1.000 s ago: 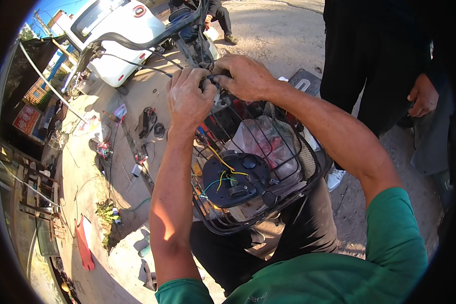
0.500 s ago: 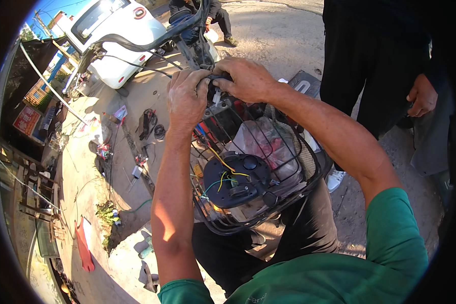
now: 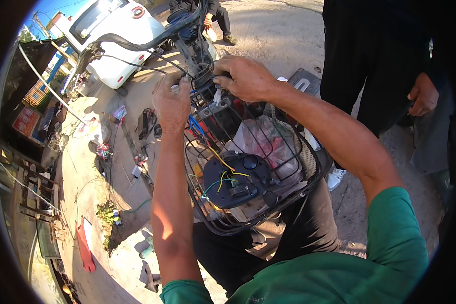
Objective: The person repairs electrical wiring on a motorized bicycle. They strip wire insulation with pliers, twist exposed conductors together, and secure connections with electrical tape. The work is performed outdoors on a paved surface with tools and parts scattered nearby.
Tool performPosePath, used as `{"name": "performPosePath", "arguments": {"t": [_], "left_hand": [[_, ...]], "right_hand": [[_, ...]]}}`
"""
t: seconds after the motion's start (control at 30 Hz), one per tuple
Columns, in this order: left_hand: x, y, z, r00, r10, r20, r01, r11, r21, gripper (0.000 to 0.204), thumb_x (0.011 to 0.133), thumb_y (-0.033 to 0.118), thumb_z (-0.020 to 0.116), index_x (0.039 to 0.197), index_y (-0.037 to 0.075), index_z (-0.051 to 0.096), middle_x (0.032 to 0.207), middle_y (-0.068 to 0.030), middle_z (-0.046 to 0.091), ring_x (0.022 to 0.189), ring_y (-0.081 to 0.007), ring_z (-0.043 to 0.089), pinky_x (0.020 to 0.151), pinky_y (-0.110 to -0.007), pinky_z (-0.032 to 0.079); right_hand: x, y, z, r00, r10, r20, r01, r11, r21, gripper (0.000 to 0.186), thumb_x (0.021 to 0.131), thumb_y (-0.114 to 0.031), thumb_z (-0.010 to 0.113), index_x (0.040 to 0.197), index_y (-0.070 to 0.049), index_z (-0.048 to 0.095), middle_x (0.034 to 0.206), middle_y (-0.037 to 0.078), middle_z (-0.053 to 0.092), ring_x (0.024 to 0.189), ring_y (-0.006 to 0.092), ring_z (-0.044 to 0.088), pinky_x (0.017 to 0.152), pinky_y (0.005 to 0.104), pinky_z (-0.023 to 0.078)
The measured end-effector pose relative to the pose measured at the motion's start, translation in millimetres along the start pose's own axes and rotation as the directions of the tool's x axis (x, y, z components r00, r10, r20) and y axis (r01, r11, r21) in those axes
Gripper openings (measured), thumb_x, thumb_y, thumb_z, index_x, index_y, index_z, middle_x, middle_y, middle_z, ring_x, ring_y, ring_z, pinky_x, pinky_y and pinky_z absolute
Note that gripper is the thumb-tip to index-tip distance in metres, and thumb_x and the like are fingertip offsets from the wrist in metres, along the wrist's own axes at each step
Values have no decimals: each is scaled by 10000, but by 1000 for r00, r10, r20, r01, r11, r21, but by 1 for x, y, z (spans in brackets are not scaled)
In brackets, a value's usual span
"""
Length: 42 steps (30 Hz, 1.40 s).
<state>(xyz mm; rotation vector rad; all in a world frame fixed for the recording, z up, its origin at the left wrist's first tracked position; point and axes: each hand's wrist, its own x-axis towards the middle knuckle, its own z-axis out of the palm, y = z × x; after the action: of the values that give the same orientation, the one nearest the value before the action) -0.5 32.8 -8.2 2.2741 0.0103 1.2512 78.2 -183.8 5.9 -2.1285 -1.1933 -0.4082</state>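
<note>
Beyond my arms, on the sunlit ground (image 3: 131, 147), a white car (image 3: 117, 30) stands at the far left, with scattered small parts lying well apart between it and me. Another person's dark trousers (image 3: 370, 66) close off the right side, their hand (image 3: 423, 94) hanging near the edge.

Nearer, a black wire basket (image 3: 299, 177) fills the middle; its rim runs just right of my left forearm. Inside it lie a black round cover (image 3: 235, 182) with yellow and green wires, and a clear plastic bag (image 3: 263, 139) beside it.

Above the basket's far rim, my right hand (image 3: 245, 78) is closed around a small black part (image 3: 219, 81) at the handlebar stem. My left hand (image 3: 171, 104) sits just left of it, fingers curled, its fingertips (image 3: 180, 81) at the cables; I cannot tell whether they pinch anything.
</note>
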Motion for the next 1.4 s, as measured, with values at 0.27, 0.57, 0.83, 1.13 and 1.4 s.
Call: {"name": "performPosePath", "arguments": {"t": [0.27,0.57,0.83,1.13,1.4], "left_hand": [[2,2,0,963,-260,-72,197,860,-472,246,1056,156,645,1176,-58,649,1021,-95,723,863,-138,699,740,-316,576],[3,19,-7,955,-289,-71,189,772,-607,244,1041,89,621,1211,-85,621,1035,-155,740,896,-194,730,746,-305,585],[3,30,-10,961,-233,-147,122,840,-528,194,1007,67,675,1147,-67,668,1046,-130,738,907,-171,721,747,-288,580],[1,34,-9,936,-270,-224,121,848,-515,274,979,112,738,1202,-44,711,1046,-85,742,848,-121,672,728,-271,549],[28,13,-4,937,-347,34,348,932,-101,326,983,157,650,1248,-18,724,756,-128,731,681,-190,682,690,-330,531]], "right_hand": [[2,16,8,963,171,-206,-63,893,445,257,992,-166,655,1168,13,712,916,94,713,807,161,687,762,345,564],[14,13,3,957,175,-230,-62,902,428,295,965,-206,688,1164,9,722,901,79,727,805,161,693,751,335,568],[71,-21,15,977,-185,-107,203,959,196,320,906,-254,700,1179,-100,766,1070,156,749,1050,342,713,920,440,555],[66,-15,33,943,188,-275,-11,843,538,214,1009,-186,708,1101,6,731,909,86,752,759,167,717,695,333,563],[60,-7,39,936,186,-297,1,847,532,202,1020,-172,706,1129,-1,708,876,39,729,749,97,693,668,290,554]]}}
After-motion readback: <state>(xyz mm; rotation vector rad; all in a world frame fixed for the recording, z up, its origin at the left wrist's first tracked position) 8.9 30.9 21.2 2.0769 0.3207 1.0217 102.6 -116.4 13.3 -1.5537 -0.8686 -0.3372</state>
